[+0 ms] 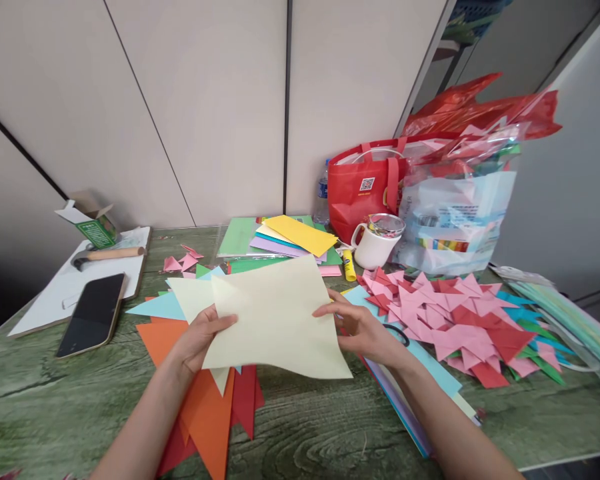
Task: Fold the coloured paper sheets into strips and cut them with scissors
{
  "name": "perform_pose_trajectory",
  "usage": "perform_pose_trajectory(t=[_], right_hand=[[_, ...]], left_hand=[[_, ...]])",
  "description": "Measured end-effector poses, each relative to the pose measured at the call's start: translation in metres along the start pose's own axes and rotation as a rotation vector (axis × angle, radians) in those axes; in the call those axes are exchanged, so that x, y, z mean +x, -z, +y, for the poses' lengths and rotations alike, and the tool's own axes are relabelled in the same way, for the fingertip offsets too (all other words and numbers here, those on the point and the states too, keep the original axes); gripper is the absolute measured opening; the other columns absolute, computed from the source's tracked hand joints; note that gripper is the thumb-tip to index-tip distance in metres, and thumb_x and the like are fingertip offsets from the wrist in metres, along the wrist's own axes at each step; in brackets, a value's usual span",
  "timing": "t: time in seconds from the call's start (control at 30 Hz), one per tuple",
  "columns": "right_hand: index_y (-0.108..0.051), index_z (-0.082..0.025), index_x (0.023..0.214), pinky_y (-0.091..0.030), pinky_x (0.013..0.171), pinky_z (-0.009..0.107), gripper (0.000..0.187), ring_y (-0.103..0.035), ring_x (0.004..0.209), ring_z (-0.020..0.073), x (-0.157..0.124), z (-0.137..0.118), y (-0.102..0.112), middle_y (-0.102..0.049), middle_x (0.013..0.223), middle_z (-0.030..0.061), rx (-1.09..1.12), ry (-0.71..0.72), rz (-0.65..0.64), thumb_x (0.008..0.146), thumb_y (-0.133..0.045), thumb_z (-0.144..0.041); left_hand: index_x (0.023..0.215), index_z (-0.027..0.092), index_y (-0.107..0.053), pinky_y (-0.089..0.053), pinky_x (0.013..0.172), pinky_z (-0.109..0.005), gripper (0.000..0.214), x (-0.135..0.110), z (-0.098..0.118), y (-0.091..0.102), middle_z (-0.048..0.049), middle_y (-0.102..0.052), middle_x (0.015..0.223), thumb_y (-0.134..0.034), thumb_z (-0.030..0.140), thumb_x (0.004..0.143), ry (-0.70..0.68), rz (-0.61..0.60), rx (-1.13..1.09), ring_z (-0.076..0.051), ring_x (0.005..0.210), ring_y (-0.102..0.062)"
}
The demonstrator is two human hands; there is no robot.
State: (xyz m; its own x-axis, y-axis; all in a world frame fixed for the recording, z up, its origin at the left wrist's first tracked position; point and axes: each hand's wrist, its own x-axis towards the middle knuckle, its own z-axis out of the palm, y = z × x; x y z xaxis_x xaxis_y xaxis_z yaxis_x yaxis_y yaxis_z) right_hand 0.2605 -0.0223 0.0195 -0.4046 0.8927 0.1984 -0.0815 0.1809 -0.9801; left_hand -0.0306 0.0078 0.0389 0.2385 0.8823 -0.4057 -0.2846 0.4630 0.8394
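A pale cream sheet of paper [275, 320] is held up over the table, its lower edge curving. My left hand [205, 333] grips its left side, thumb on top and the other fingers hidden behind. At the right edge, my right hand [357, 327] is closed on the sheet, with a fingertip on its face. Beneath my left hand lie folded paper triangles, including orange [207, 420], red [245, 400] and light blue [157, 307] ones. Under my right forearm is a stack of coloured sheets [430, 363]; a black loop [397, 333], perhaps a scissors handle, shows there.
A large pile of pink and red folded paper [445, 320] covers the right side. Behind stand a white mug [375, 247], a yellow glue stick [349, 265], a red bag [350, 193] and more coloured paper [300, 233]. A phone [93, 313] and hammer [113, 253] lie left.
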Motion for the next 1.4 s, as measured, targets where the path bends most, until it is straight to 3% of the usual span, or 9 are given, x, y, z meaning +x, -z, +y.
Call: perform_pose_trajectory(t=[0.1,0.2,0.27,0.4,0.53,0.7,0.9,1.13,1.4], right_hand=[[-0.071,-0.027,0.092,-0.044,0.095,0.038,0.027,-0.048,0.119,0.0240,0.002,-0.002,-0.002,-0.045,0.133,0.0047,-0.035,0.035,0.007,0.066,-0.076,-0.022],[-0.071,-0.022,0.068,-0.044,0.091,0.037,0.011,-0.055,0.106,0.0242,0.003,-0.001,-0.002,-0.059,0.114,0.0055,-0.037,0.054,0.148,0.064,-0.078,-0.030],[-0.064,-0.020,0.053,-0.046,0.083,0.035,0.024,-0.059,0.093,0.0230,0.004,0.002,-0.003,-0.065,0.096,0.0045,-0.023,0.025,0.286,0.066,-0.076,-0.037],[-0.062,-0.020,0.056,-0.045,0.062,0.031,0.029,-0.056,0.063,0.0168,0.005,0.011,-0.007,-0.063,0.065,0.0004,0.071,-0.098,0.521,0.064,-0.075,-0.044],[-0.060,-0.019,0.055,-0.040,0.052,0.028,0.031,-0.049,0.052,0.0130,0.006,0.015,-0.009,-0.058,0.056,-0.0015,0.036,-0.102,0.645,0.062,-0.077,-0.044],[-0.057,-0.019,0.058,-0.041,0.050,0.028,0.033,-0.051,0.053,0.0141,0.004,0.016,-0.012,-0.059,0.057,-0.0008,-0.110,-0.093,0.663,0.063,-0.075,-0.047],[-0.058,-0.021,0.082,-0.051,0.069,0.032,0.031,-0.063,0.076,0.0193,0.004,0.020,-0.015,-0.068,0.082,0.0038,-0.030,-0.041,0.618,0.065,-0.076,-0.039],[-0.058,-0.020,0.088,-0.052,0.078,0.037,0.033,-0.063,0.084,0.0208,0.005,0.021,-0.016,-0.069,0.090,0.0064,-0.053,0.002,0.657,0.066,-0.075,-0.040],[-0.058,-0.020,0.086,-0.053,0.075,0.037,0.031,-0.064,0.086,0.0224,0.005,0.017,-0.020,-0.069,0.092,0.0068,-0.050,-0.012,0.666,0.067,-0.074,-0.039]], left_hand=[[0.090,0.012,-0.065,-0.058,0.062,-0.027,0.038,0.001,-0.003,0.001,-0.0124,-0.073,0.090,-0.083,0.014,0.056,-0.013,-0.057,0.027,-0.023,0.068,-0.071],[0.094,0.012,-0.067,-0.058,0.062,-0.028,0.038,0.001,-0.004,0.005,-0.0149,-0.072,0.095,-0.082,0.016,0.060,-0.006,-0.159,0.073,-0.029,0.081,-0.070],[0.095,0.013,-0.067,-0.058,0.061,-0.029,0.037,0.001,-0.006,0.008,-0.0160,-0.071,0.097,-0.081,0.019,0.061,0.002,-0.204,0.091,-0.031,0.082,-0.070],[0.104,0.014,-0.066,-0.056,0.073,-0.038,0.040,0.001,-0.009,0.009,-0.0151,-0.072,0.097,-0.078,0.027,0.068,-0.005,-0.237,0.070,-0.032,0.085,-0.069],[0.115,0.018,-0.062,-0.047,0.092,-0.045,0.046,0.003,-0.010,0.002,-0.0124,-0.065,0.117,-0.069,0.044,0.077,-0.118,-0.271,-0.021,-0.032,0.110,-0.058],[0.130,0.021,-0.051,-0.047,0.090,-0.038,0.092,0.004,-0.011,-0.001,-0.0128,-0.064,0.117,-0.062,0.075,0.056,-0.260,-0.275,-0.035,-0.034,0.112,-0.055],[0.144,0.034,-0.024,-0.049,0.075,-0.025,0.088,0.000,-0.013,-0.008,-0.0008,-0.069,0.093,-0.075,0.036,0.073,-0.286,-0.046,0.083,-0.018,0.084,-0.066],[0.111,0.018,-0.061,-0.050,0.078,-0.033,0.067,0.005,-0.013,-0.011,-0.0104,-0.067,0.106,-0.067,0.066,0.065,-0.345,-0.018,-0.013,-0.027,0.095,-0.063],[0.111,0.018,-0.063,-0.046,0.082,-0.033,0.081,-0.001,-0.012,-0.007,-0.0117,-0.062,0.117,-0.080,0.063,0.045,-0.390,-0.210,0.159,-0.033,0.107,-0.055]])
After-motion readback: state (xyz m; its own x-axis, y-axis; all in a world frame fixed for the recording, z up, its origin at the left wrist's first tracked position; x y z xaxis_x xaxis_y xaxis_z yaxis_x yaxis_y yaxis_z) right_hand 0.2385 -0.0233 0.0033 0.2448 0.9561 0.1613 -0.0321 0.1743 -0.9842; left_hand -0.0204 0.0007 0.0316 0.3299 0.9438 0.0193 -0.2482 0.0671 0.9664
